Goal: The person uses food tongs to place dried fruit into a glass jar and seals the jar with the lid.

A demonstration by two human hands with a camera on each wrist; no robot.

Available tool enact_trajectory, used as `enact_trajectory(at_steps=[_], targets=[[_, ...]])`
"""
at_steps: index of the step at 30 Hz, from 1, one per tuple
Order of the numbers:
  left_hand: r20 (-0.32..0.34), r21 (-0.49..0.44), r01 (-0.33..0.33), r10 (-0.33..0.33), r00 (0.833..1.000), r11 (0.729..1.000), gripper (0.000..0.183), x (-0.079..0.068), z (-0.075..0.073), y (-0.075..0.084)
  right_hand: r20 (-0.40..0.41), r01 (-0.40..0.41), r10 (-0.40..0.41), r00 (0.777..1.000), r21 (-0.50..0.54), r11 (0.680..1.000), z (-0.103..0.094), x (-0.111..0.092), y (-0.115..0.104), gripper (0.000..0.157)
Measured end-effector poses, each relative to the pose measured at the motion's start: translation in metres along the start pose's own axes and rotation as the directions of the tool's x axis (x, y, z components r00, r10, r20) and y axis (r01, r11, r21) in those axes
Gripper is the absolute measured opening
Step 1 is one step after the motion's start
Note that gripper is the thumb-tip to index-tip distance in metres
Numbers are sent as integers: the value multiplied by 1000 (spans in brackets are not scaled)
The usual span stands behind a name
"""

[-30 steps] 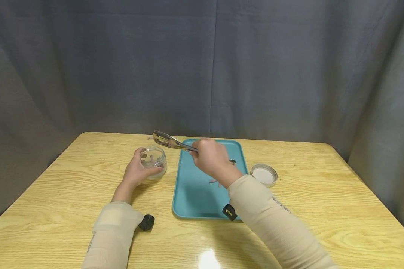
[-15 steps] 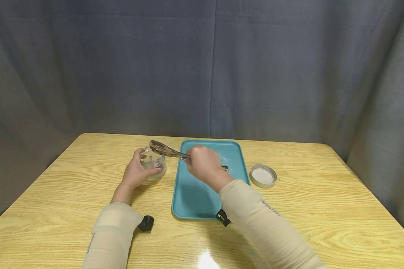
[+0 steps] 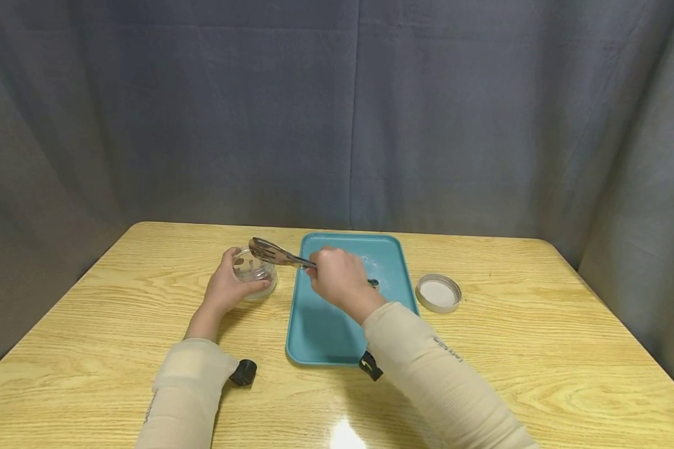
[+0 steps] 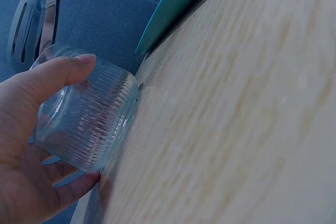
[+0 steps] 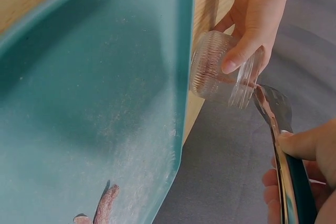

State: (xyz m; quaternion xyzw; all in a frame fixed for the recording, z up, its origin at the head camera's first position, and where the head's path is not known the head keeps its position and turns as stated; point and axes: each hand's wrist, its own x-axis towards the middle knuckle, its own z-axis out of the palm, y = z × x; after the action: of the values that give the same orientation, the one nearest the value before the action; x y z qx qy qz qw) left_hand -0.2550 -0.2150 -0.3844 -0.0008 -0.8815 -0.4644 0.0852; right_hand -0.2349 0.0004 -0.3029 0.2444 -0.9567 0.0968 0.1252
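My left hand (image 3: 223, 289) grips a ribbed clear glass jar (image 4: 100, 111), thumb on one side and fingers round the other. The jar stands upright on the table, left of the tray, with no lid on and pinkish-brown pieces showing through its wall. My right hand (image 3: 339, 279) holds metal tongs (image 3: 281, 255) with slotted heads, their tips right at the jar's mouth. In the right wrist view a thin reddish strip (image 5: 266, 103) shows along the tongs' heads. Pinkish-brown finger-shaped pieces (image 5: 107, 203) dusted with white lie on the teal tray (image 3: 326, 330).
A round lid (image 3: 439, 294) with a white inside lies right of the tray on the wooden table (image 3: 539, 349). White powdery marks are scattered over the tray. A grey curtain (image 3: 337, 125) hangs behind the table's far edge.
My right hand has moved left and slightly lower, bringing the tongs' heads from above and beyond the jar down to its mouth. My left hand and the jar have stayed in place.
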Motion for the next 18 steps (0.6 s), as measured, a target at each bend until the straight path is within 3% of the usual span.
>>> enact_trajectory(at_steps=[18], targets=[[2, 3, 0, 0, 1000, 1000, 93, -1, -1, 3, -84, 10, -12, 996, -15, 1000, -5, -4, 0, 13]])
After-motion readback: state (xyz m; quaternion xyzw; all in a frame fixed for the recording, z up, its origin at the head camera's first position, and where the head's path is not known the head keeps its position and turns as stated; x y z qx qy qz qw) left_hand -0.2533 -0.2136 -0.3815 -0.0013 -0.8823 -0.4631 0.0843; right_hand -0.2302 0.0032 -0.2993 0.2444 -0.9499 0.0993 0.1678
